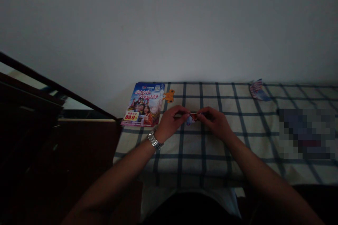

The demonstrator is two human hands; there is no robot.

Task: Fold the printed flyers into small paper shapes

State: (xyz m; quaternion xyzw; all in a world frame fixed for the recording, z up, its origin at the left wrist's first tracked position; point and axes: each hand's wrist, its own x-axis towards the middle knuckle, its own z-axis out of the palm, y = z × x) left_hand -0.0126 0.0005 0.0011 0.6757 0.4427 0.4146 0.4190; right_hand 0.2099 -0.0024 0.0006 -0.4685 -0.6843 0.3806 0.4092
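Note:
A small folded piece of printed paper (192, 118), coloured red, white and purple, is held between my two hands above the checked cloth. My left hand (173, 121) pinches its left end, and a silver watch (154, 139) circles that wrist. The right end is pinched by my right hand (214, 119). Fingers cover part of the paper, so its full shape is hidden. Left of my left hand lies a stack of printed flyers (144, 104), and an orange cartoon-shaped item (169, 96) rests beside the stack.
Blue-striped checked cloth (213, 161) covers the surface before me, up against a pale wall (185, 28). Back right lies a folded, printed paper piece (258, 90). A blurred-out flat object (306, 133) is at the right. Dark furniture with a slanted rail (66, 91) stands left.

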